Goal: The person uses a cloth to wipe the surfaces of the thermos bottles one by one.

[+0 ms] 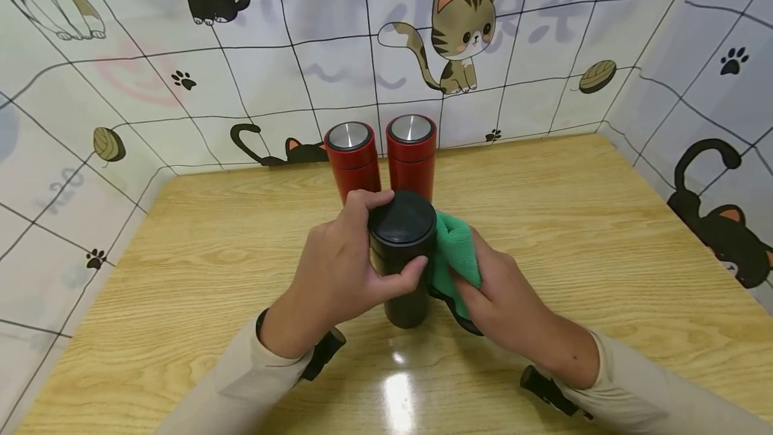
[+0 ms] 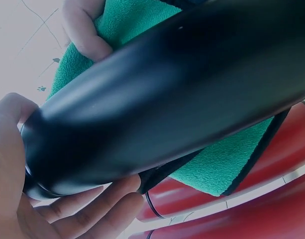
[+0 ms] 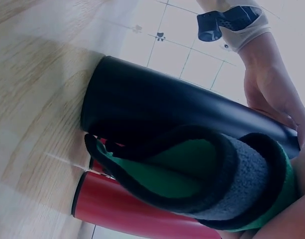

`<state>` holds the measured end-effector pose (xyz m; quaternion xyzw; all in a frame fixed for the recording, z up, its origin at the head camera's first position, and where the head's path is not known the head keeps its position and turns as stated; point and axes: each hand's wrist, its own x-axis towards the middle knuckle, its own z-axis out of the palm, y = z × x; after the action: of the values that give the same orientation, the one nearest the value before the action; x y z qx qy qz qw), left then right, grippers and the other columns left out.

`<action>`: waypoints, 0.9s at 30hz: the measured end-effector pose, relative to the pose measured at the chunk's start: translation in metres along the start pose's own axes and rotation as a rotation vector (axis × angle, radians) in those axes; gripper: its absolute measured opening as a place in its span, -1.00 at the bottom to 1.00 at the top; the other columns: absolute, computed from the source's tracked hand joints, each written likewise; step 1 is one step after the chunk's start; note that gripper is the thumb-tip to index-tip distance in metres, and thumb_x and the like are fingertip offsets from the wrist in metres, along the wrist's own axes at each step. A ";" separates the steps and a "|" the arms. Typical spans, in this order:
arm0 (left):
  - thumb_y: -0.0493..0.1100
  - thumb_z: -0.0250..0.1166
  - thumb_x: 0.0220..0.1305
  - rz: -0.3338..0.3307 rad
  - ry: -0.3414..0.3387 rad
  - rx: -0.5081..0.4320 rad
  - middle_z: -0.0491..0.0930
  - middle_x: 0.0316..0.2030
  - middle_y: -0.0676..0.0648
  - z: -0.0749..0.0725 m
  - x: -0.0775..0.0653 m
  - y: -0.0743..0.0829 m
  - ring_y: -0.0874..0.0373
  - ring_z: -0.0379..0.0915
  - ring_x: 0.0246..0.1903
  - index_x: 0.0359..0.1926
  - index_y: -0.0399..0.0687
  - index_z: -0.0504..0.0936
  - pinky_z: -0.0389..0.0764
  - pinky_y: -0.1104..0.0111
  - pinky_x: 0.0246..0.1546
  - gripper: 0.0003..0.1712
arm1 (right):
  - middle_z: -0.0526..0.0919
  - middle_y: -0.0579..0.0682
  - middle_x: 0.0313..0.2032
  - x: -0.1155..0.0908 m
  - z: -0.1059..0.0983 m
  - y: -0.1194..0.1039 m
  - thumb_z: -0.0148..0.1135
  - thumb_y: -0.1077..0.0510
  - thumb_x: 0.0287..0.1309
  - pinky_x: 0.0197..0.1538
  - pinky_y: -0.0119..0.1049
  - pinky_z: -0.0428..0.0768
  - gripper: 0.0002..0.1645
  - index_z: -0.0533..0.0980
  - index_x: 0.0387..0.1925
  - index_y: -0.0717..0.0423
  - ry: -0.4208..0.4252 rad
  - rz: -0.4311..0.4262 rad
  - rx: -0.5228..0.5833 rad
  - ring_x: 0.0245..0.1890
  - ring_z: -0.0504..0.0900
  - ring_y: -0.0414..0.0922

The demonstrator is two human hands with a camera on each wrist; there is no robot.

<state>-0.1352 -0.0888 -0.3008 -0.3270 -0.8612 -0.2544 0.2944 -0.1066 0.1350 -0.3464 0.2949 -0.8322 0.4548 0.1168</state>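
Note:
A black thermos bottle (image 1: 403, 220) stands upright on the table in the head view. My left hand (image 1: 341, 264) grips it near the top, thumb in front and fingers round the far side. In my right hand (image 1: 513, 294) is a bunched green cloth (image 1: 455, 247) with a dark edge, held against the bottle's right side. The left wrist view shows the cloth (image 2: 227, 169) wrapping behind the black bottle (image 2: 157, 99), with left fingers (image 2: 107, 204) round its upper end. Folds of the cloth (image 3: 192, 169), grey on one face, hang beside the bottle (image 3: 162, 99) in the right wrist view.
Two red thermos bottles with silver-topped lids, the left one (image 1: 353, 163) and the right one (image 1: 412, 153), stand close behind the black bottle. The wooden table (image 1: 241, 233) meets a cat-patterned wall covering (image 1: 338, 72) at the back and sides.

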 end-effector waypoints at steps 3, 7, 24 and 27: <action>0.18 0.46 -0.06 -0.001 0.001 0.004 0.68 -0.35 -0.13 0.000 -0.001 0.000 0.02 0.68 -0.48 0.16 -0.22 0.33 0.71 0.25 -0.45 -0.11 | 0.52 0.08 0.31 -0.001 0.000 0.000 -0.01 0.42 0.37 0.15 -0.17 0.64 -0.29 0.16 0.48 0.06 0.004 0.011 -0.004 0.21 0.60 -0.04; 0.19 0.47 -0.05 -0.002 0.004 0.008 0.67 -0.39 -0.12 0.000 -0.001 0.000 0.03 0.67 -0.50 0.17 -0.22 0.33 0.71 0.26 -0.47 -0.10 | 0.52 0.08 0.31 -0.002 0.000 -0.002 0.00 0.44 0.35 0.20 -0.41 0.57 -0.27 0.19 0.49 0.03 0.064 -0.009 -0.009 0.23 0.57 -0.17; 0.22 0.54 -0.09 -0.034 0.014 0.025 0.40 -0.56 -0.01 0.000 -0.001 0.002 0.21 0.25 -0.67 0.15 -0.22 0.34 0.38 0.46 -0.66 -0.06 | 0.52 0.09 0.31 -0.001 0.001 -0.004 0.03 0.47 0.30 0.22 -0.49 0.52 -0.24 0.20 0.48 0.04 0.086 -0.027 -0.023 0.24 0.54 -0.23; 0.23 0.55 -0.10 -0.034 0.019 0.024 0.42 -0.54 -0.02 0.000 -0.001 0.002 0.21 0.27 -0.66 0.16 -0.22 0.34 0.40 0.45 -0.65 -0.04 | 0.50 0.11 0.32 0.000 0.000 -0.005 0.01 0.50 0.29 0.23 -0.51 0.50 -0.22 0.20 0.48 0.02 0.102 -0.057 0.018 0.26 0.51 -0.29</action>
<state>-0.1331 -0.0875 -0.3010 -0.3061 -0.8668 -0.2520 0.3023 -0.1035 0.1331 -0.3432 0.2960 -0.8124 0.4730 0.1692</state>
